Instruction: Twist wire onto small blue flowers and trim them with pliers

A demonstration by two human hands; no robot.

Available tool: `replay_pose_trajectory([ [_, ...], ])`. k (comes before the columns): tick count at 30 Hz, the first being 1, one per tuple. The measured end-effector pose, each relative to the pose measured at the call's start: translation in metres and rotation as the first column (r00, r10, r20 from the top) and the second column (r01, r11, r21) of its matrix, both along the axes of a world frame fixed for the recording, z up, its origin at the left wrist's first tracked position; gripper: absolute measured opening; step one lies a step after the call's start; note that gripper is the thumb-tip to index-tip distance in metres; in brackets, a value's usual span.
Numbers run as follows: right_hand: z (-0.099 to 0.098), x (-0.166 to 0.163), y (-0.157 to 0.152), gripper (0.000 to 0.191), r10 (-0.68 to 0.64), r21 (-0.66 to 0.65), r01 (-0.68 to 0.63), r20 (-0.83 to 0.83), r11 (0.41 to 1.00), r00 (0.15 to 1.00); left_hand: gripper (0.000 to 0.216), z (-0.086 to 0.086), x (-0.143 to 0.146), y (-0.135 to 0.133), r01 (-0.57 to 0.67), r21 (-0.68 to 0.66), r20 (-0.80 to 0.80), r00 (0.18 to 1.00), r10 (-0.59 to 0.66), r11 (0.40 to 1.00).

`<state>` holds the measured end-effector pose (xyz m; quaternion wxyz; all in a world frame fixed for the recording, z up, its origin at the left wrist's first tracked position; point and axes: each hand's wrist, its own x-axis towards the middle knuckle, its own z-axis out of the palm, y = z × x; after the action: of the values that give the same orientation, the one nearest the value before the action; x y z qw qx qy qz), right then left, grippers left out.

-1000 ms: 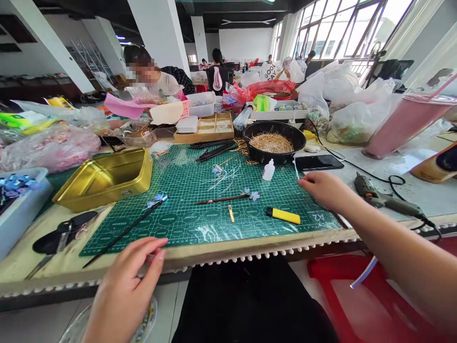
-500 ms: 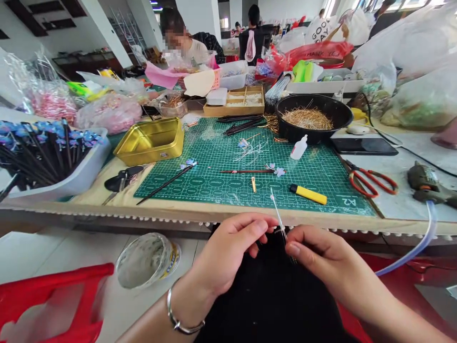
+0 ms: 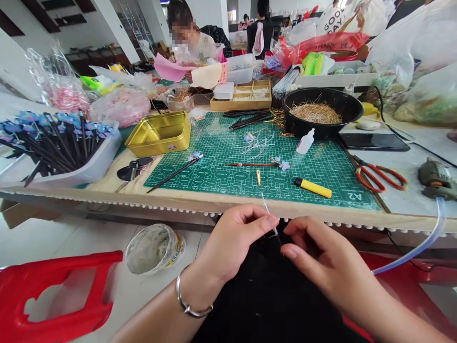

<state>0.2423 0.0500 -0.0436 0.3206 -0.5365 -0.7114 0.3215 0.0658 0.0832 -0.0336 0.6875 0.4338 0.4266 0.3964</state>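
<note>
The left hand (image 3: 239,245) has its thumb and finger pinching a thin white strand (image 3: 266,206), just in front of the green mat (image 3: 221,143) and over the lap (image 3: 257,300). The right hand (image 3: 323,255) is also in front of the mat, fingers bent, with a gap between thumb and first finger. I can't tell if it touches the strand's low end.

The strand is so thin that a loose pinch could let it slip and drop to the lap or floor (image 3: 107,238). A bump from the right hand might bend it.

The mat lies on a tabletop (image 3: 407,209). A gold tin (image 3: 178,142) is by its left side, a black bowl (image 3: 297,121) at its back right, and scissors (image 3: 367,165) to its right. Below its front left are a bucket (image 3: 176,248) and a red stool (image 3: 98,286). Another person (image 3: 205,47) sits beyond it.
</note>
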Motion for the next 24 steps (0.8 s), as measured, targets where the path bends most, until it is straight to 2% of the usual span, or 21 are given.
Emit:
replay_pose_trajectory([
  [2, -0.002, -0.006, 0.000, 0.026, -0.040, 0.164, 0.021, 0.118, 0.986, 0.992, 0.019, 0.002, 0.000, -0.002, 0.002, 0.121, -0.119, 0.993, 0.012, 0.993],
  [3, -0.003, -0.009, 0.000, 0.025, -0.041, 0.199, 0.011, 0.148, 0.980, 0.988, 0.018, 0.003, -0.001, -0.003, 0.015, 0.176, -0.179, 0.984, 0.017, 0.984],
  [5, -0.001, -0.015, 0.000, 0.019, -0.020, 0.164, -0.002, 0.133, 0.986, 0.991, 0.018, 0.006, -0.002, -0.005, 0.040, 0.237, -0.273, 0.962, 0.027, 0.971],
  [7, 0.002, -0.017, 0.002, 0.018, 0.005, 0.024, -0.006, 0.044, 1.000, 0.999, 0.018, 0.006, -0.004, -0.005, 0.044, 0.235, -0.286, 0.958, 0.026, 0.971],
  [9, 0.005, -0.016, 0.003, 0.024, 0.026, -0.160, -0.038, -0.078, 0.986, 0.997, 0.018, 0.004, -0.006, -0.005, 0.043, 0.170, -0.201, 0.980, -0.008, 0.985],
  [11, 0.006, -0.013, 0.005, 0.030, 0.038, -0.303, -0.098, -0.200, 0.948, 0.979, 0.019, 0.000, -0.009, -0.004, 0.052, 0.046, -0.064, 0.997, -0.049, 0.998],
  [13, 0.006, -0.009, 0.005, 0.030, 0.039, -0.361, -0.138, -0.267, 0.922, 0.963, 0.022, -0.006, -0.010, -0.004, 0.079, -0.085, 0.064, 0.995, -0.074, 0.993],
  [14, 0.005, -0.008, 0.005, 0.028, 0.037, -0.343, -0.127, -0.256, 0.931, 0.966, 0.023, -0.009, -0.011, -0.004, 0.094, -0.133, 0.115, 0.990, -0.079, 0.987],
  [16, 0.003, -0.008, 0.004, 0.020, 0.033, -0.205, -0.066, -0.161, 0.977, 0.986, 0.022, -0.014, -0.012, -0.003, 0.124, -0.185, 0.197, 0.977, -0.087, 0.975],
  [18, 0.002, -0.009, 0.002, 0.015, 0.022, 0.030, -0.021, -0.033, 0.999, 0.999, 0.022, -0.017, -0.013, -0.004, 0.161, -0.213, 0.243, 0.964, -0.107, 0.964],
  [21, 0.002, -0.012, 0.002, 0.014, 0.047, 0.326, -0.071, 0.082, 0.943, 0.996, 0.023, -0.018, -0.015, -0.004, 0.234, -0.249, 0.294, 0.943, -0.157, 0.940],
  [24, 0.002, -0.013, 0.004, 0.015, 0.081, 0.447, -0.135, 0.138, 0.884, 0.987, 0.024, -0.018, -0.017, -0.005, 0.276, -0.254, 0.328, 0.926, -0.186, 0.927],
])
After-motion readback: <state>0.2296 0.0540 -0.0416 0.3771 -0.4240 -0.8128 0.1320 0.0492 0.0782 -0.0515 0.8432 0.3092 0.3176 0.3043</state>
